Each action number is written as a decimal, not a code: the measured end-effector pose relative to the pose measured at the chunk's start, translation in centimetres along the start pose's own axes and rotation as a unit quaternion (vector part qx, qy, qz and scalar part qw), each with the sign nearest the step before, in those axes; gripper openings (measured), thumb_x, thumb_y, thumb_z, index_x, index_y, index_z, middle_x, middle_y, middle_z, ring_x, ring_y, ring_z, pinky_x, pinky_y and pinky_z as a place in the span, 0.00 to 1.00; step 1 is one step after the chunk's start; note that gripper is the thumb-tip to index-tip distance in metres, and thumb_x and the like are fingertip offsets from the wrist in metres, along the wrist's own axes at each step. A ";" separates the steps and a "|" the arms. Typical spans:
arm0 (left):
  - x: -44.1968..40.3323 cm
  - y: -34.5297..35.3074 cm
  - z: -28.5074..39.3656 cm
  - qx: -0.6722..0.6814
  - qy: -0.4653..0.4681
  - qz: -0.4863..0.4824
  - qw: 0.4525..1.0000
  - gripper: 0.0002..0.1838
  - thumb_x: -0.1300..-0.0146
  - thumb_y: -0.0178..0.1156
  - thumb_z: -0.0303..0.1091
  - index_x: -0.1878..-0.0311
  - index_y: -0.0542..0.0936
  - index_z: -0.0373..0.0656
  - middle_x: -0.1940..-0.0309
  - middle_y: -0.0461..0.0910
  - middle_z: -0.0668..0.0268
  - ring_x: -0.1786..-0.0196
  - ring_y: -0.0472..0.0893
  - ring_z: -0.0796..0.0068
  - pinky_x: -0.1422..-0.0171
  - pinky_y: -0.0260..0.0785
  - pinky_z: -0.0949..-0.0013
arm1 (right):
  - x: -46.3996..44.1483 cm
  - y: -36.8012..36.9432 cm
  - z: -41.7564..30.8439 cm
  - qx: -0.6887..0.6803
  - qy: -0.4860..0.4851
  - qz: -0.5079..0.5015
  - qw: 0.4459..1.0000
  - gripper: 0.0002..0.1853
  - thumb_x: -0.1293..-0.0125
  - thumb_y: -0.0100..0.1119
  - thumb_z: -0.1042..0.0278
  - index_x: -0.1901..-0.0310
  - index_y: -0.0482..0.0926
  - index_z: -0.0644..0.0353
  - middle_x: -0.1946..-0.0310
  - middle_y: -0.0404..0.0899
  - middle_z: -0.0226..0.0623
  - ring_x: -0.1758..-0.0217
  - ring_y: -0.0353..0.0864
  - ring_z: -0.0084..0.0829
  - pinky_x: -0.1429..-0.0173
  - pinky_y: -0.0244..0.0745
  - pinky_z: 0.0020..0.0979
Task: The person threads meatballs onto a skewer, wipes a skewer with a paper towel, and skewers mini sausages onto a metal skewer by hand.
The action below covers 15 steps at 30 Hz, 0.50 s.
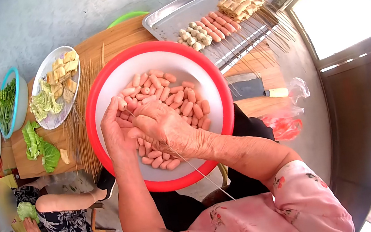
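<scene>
A white bowl with a red rim (pixel 217 106) is full of small pink sausages (pixel 189 108). Over it, my left hand (pixel 117 127) pinches one sausage (pixel 122 105) between thumb and fingers. My right hand (pixel 162 124) is closed around a thin wooden skewer (pixel 199 171). The skewer's long end points back toward my pink flowered shirt, while its front end is close to the sausage in my left hand. My fingers partly hide whether its tip has gone in.
A metal tray (pixel 169 14) holds filled skewers. A cleaver (pixel 251 88) lies at right. Loose skewers (pixel 83 132), a plate (pixel 52 120) with cabbage and tofu skin, and a green-vegetable basin (pixel 23 100) are at left. A co-worker's hand (pixel 32 230) holds a cabbage at lower left.
</scene>
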State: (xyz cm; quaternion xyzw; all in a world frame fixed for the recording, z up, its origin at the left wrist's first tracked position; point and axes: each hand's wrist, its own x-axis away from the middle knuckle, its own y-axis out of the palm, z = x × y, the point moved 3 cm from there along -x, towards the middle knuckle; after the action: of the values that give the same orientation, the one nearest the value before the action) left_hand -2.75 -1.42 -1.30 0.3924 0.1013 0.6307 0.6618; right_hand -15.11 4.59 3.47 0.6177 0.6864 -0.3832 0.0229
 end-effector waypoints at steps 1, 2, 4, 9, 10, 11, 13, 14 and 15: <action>-0.1 0.1 -0.1 0.022 -0.011 -0.022 0.999 0.10 0.33 0.55 0.36 0.70 0.74 0.43 0.69 0.78 0.67 0.66 0.79 0.76 0.55 0.74 0.72 | -0.3 -0.2 -0.3 0.023 -0.041 0.023 0.999 0.11 0.47 0.63 0.70 0.64 0.76 0.67 0.63 0.73 0.44 0.59 0.74 0.44 0.55 0.71 0.38; 0.0 0.4 -0.1 0.021 -0.012 -0.024 0.999 0.10 0.33 0.55 0.36 0.70 0.74 0.43 0.69 0.78 0.67 0.66 0.79 0.76 0.55 0.74 0.72 | -0.2 0.0 0.0 0.025 -0.040 0.025 0.999 0.11 0.47 0.63 0.70 0.64 0.76 0.67 0.63 0.73 0.44 0.59 0.74 0.44 0.55 0.71 0.38; 0.2 0.9 -0.1 -0.002 -0.024 -0.014 1.000 0.12 0.33 0.54 0.37 0.71 0.74 0.43 0.69 0.78 0.67 0.63 0.78 0.76 0.53 0.72 0.71 | 0.2 0.6 0.8 0.027 -0.014 0.013 0.999 0.12 0.48 0.64 0.70 0.63 0.76 0.67 0.63 0.73 0.44 0.59 0.74 0.44 0.54 0.71 0.38; 0.1 1.0 -0.4 0.043 -0.018 -0.044 0.998 0.12 0.33 0.53 0.38 0.72 0.74 0.44 0.68 0.78 0.66 0.60 0.78 0.74 0.49 0.71 0.69 | -0.1 0.7 0.9 0.026 -0.028 -0.009 0.999 0.16 0.49 0.64 0.72 0.58 0.76 0.68 0.60 0.75 0.45 0.57 0.75 0.44 0.53 0.71 0.37; 0.1 1.2 -0.1 0.061 -0.005 -0.087 0.994 0.12 0.32 0.53 0.38 0.72 0.74 0.44 0.67 0.78 0.65 0.60 0.78 0.73 0.49 0.71 0.68 | -0.2 0.8 0.6 0.008 -0.021 -0.013 1.000 0.17 0.48 0.64 0.73 0.56 0.76 0.68 0.59 0.76 0.46 0.56 0.76 0.43 0.53 0.72 0.36; -0.5 0.7 0.1 0.084 0.000 -0.156 0.984 0.10 0.32 0.52 0.39 0.65 0.75 0.44 0.64 0.79 0.64 0.58 0.79 0.71 0.47 0.71 0.67 | -0.4 0.8 -0.2 -0.012 -0.031 -0.019 0.999 0.17 0.48 0.64 0.73 0.56 0.76 0.68 0.59 0.76 0.46 0.56 0.76 0.43 0.53 0.72 0.36; -0.1 -0.5 0.1 0.063 0.010 -0.031 0.997 0.11 0.31 0.52 0.39 0.55 0.74 0.41 0.62 0.79 0.63 0.56 0.79 0.70 0.47 0.71 0.65 | -0.7 0.3 -0.8 -0.106 0.124 0.041 0.986 0.16 0.42 0.61 0.74 0.52 0.75 0.68 0.55 0.77 0.44 0.54 0.78 0.33 0.51 0.74 0.30; 0.0 -0.5 0.5 0.043 0.028 -0.013 0.999 0.14 0.32 0.52 0.40 0.50 0.71 0.40 0.62 0.79 0.63 0.56 0.79 0.69 0.48 0.71 0.64 | 0.0 0.7 -0.1 -0.230 0.194 0.074 0.951 0.14 0.39 0.60 0.74 0.52 0.76 0.68 0.55 0.78 0.42 0.54 0.78 0.29 0.51 0.74 0.27; 0.1 -0.5 0.8 0.025 0.039 0.002 0.999 0.18 0.32 0.53 0.41 0.46 0.69 0.39 0.61 0.79 0.62 0.56 0.79 0.68 0.48 0.71 0.64 | 0.7 1.1 0.5 -0.342 0.268 0.104 0.895 0.13 0.37 0.58 0.74 0.52 0.76 0.68 0.55 0.79 0.40 0.54 0.78 0.25 0.50 0.75 0.24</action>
State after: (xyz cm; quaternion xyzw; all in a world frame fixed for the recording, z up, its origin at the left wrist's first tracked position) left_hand -1.88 -1.58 -1.05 0.3840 0.1421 0.6442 0.6461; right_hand -14.57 4.80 2.22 0.7190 0.6869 0.0595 0.0879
